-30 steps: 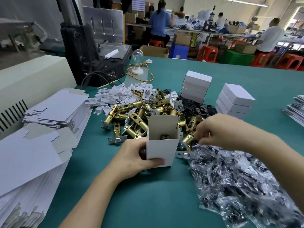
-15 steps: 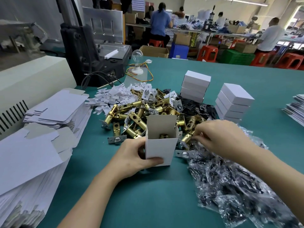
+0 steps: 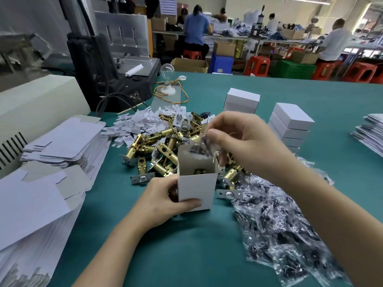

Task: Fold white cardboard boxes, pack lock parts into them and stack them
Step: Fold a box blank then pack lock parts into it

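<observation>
- Head view, risk one: open box (image 3: pixel 195 188) stands upright at centre frame on the green table (image 3: pixel 186 255). The left hand (image 3: pixel 165 200) grips its lower left corner, thumb across the front face. The hold is low, so a downward push at the mouth could tip the box back toward the parts behind it.
- Risk two: right hand (image 3: pixel 242 141), right of centre, has its fingers curled round a small clear packet (image 3: pixel 200 147) that it pinches just above the box mouth. The packet hangs against the raised rear flap and may snag on flap or rim and fall outside.
- Risk three: crumpled plastic may sit above the rim and keep the flaps from closing flat.
- Open box, contents: one brass part (image 3: pixel 200 171) shows inside, low down. The packet is not yet fully in. Its contents are dark and blurred, so what they are cannot be told.
- Closed white boxes: one stack (image 3: pixel 241 100) at upper centre, a second stack (image 3: pixel 290 123) to its right. Their contents are hidden.
- Clear packets, heap (image 3: pixel 279 224), lower right: each holds small dark pieces.
- Brass latches, loose pile (image 3: pixel 163 146), just behind the open box.
- Flat box blanks (image 3: pixel 62 141), left side, stacked unfolded.
</observation>
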